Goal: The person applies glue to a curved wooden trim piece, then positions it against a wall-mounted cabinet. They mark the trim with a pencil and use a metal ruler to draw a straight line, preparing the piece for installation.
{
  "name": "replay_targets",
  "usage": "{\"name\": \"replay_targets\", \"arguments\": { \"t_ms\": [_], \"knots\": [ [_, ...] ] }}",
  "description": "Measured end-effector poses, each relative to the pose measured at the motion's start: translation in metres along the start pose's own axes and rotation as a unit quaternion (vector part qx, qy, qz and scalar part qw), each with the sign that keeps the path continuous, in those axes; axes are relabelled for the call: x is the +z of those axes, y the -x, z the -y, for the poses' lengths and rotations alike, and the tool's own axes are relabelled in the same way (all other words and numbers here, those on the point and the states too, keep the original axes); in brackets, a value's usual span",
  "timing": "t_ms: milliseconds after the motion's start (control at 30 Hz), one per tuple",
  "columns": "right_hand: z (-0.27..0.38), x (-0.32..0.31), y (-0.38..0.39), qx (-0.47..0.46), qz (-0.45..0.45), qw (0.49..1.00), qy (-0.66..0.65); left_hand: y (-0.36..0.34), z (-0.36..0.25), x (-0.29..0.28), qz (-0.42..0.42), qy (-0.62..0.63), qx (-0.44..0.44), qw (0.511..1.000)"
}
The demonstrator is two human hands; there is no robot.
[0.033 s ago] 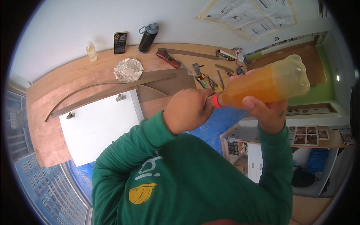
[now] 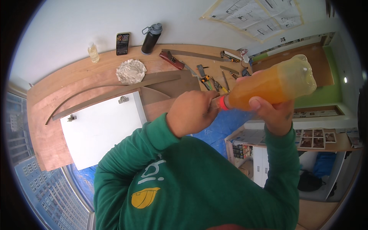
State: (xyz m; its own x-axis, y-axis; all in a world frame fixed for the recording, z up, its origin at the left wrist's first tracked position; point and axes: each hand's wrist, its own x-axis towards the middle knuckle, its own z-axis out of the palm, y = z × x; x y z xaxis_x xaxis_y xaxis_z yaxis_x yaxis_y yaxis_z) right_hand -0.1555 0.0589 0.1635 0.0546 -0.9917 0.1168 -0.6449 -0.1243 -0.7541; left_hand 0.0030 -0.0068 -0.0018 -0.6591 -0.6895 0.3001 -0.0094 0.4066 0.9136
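My right hand is closed round a plastic bottle of orange liquid, held tilted with its base up at the right and its red-ringed neck down at the left. My left hand is closed at that neck, fingers wrapped on a small object that they mostly hide; I cannot make it out. Both hands are raised in front of my green sweatshirt, high over the workbench and a blue sheet.
The wooden bench holds a white board with clips, curved brown strips, crumpled cloth, hand tools, a wooden plane, small bottle, phone and flask. A shelf with prints stands at right.
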Motion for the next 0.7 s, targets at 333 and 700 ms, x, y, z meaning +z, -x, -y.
{"name": "replay_targets", "arguments": {
  "t_ms": [333, 700],
  "knots": [
    [-0.007, 0.001, -0.012, -0.026, 0.005, 1.000, -0.005, -0.007, 0.003, -0.005, 0.010, -0.007, -0.006, 1.000],
    [0.003, -0.006, -0.024, 0.003, 0.032, 0.999, 0.043, -0.005, -0.001, -0.005, 0.017, -0.017, -0.017, 1.000]
  ]
}}
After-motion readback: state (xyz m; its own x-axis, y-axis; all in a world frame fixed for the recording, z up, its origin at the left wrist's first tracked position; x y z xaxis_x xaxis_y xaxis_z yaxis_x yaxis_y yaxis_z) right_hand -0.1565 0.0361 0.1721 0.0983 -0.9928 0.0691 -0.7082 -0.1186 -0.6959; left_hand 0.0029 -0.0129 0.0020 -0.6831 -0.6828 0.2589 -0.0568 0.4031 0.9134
